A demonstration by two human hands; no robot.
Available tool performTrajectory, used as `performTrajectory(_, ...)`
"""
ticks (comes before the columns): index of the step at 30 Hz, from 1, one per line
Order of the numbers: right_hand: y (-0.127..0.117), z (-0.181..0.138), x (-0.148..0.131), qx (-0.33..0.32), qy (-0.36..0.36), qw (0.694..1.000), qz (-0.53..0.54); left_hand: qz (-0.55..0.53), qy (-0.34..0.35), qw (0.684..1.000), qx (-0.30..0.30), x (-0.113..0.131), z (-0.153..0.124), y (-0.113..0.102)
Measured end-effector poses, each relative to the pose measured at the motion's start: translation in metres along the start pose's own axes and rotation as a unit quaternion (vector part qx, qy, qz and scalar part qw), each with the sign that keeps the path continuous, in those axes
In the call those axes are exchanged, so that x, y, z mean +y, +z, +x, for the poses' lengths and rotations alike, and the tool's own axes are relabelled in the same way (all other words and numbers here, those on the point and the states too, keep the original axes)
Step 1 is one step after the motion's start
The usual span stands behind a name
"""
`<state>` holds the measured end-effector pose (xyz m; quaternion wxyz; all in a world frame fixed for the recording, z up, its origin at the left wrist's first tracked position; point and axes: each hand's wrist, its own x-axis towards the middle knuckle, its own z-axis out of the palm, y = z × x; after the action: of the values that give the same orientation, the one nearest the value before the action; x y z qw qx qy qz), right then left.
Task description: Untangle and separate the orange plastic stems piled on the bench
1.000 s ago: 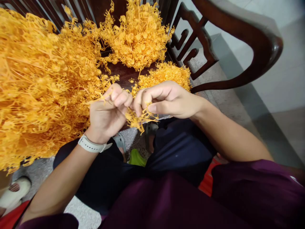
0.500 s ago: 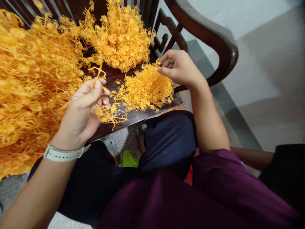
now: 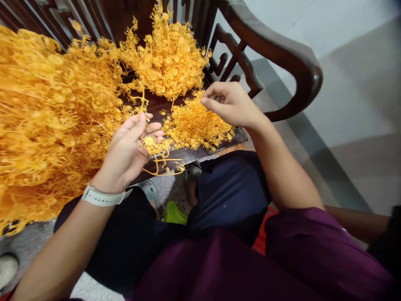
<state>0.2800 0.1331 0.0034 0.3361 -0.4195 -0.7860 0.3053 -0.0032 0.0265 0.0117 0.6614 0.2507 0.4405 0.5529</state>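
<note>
My left hand (image 3: pixel 130 148), with a pale watch band on the wrist, holds a thin orange plastic sprig (image 3: pixel 158 156) between thumb and fingers; its bare branches hang past the seat's front edge. My right hand (image 3: pixel 230 102) hovers over a small heap of loose orange pieces (image 3: pixel 194 125) on the dark wooden seat (image 3: pixel 188 154), fingers curled and parted, nothing visibly in them. A large mass of orange sprigs (image 3: pixel 46 125) fills the left. Another bunch (image 3: pixel 169 65) lies at the back of the seat.
The seat belongs to a dark carved wooden chair with a curved armrest (image 3: pixel 282 54) on the right. My knees in dark trousers are below, with sandals and a green thing on the speckled floor. Another person's arm (image 3: pixel 357 219) shows at the lower right.
A second ago both hands worked one sprig together. My right hand then went out to the small heap and has now drawn slightly back. My left hand keeps the sprig.
</note>
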Motion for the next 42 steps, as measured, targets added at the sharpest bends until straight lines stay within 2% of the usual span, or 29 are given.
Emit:
performTrajectory(5,0.031,-0.010,-0.050,-0.095,-0.042,0.995,0.009,0.000,0.008,1.000,-0.012,-0.005,-0.001,-0.001)
performTrajectory(7,0.040,-0.014,-0.064,-0.141,-0.075,0.987,0.012,0.003,0.014,1.000,-0.012,-0.006,-0.001,-0.001)
performTrajectory(9,0.048,-0.017,-0.073,-0.160,-0.119,0.980,-0.005,0.011,0.020,1.000,-0.004,-0.008,-0.001,0.001)
performTrajectory(13,0.058,-0.021,-0.080,-0.162,-0.174,0.970,-0.056,0.025,0.035,0.999,0.006,-0.008,0.000,0.002)
performTrajectory(19,0.059,-0.020,-0.072,-0.181,-0.162,0.965,-0.104,-0.038,0.029,0.999,-0.018,-0.006,0.001,-0.001)
performTrajectory(23,0.058,-0.017,-0.068,-0.147,-0.161,0.972,-0.091,-0.048,0.035,0.998,-0.018,-0.004,0.000,0.000)
performTrajectory(27,0.056,-0.016,-0.066,-0.110,-0.195,0.970,-0.097,-0.050,0.062,0.997,-0.015,0.002,0.001,-0.001)
performTrajectory(29,0.056,-0.017,-0.068,-0.098,-0.180,0.977,-0.051,-0.048,0.073,0.996,-0.006,0.006,0.002,-0.001)
performTrajectory(32,0.061,-0.019,-0.074,-0.097,-0.075,0.986,0.109,-0.043,0.088,0.995,-0.010,0.006,0.001,-0.001)
performTrajectory(35,0.073,-0.020,-0.078,-0.138,0.013,0.961,0.239,-0.036,0.095,0.994,-0.037,0.000,-0.001,0.002)
performTrajectory(38,0.086,-0.021,-0.076,-0.168,0.024,0.944,0.283,-0.008,0.098,0.994,-0.046,-0.006,-0.003,0.005)
performTrajectory(42,0.091,-0.020,-0.071,-0.167,0.017,0.941,0.294,0.002,0.105,0.994,-0.035,-0.003,-0.003,0.003)
